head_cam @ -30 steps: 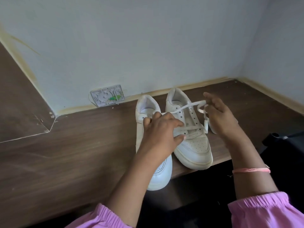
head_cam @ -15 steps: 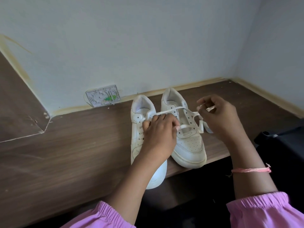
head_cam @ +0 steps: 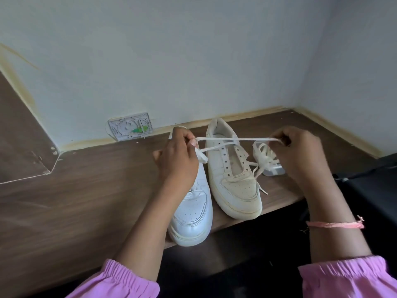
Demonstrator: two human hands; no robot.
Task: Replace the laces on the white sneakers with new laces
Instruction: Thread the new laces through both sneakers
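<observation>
left hand (head_cam: 178,160), right hand (head_cam: 300,155), both pinching lace (head_cam: 234,139)

Brown wooden counter (head_cam: 86,201), grey wall plate (head_cam: 130,129) with a green spot against the pale wall (head_cam: 193,61)

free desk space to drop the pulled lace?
Bare wood left of the left sneaker, below the wall plate. Another strip behind the lace bundle, toward the corner. Crowded between the right sneaker and the bundle.
</observation>
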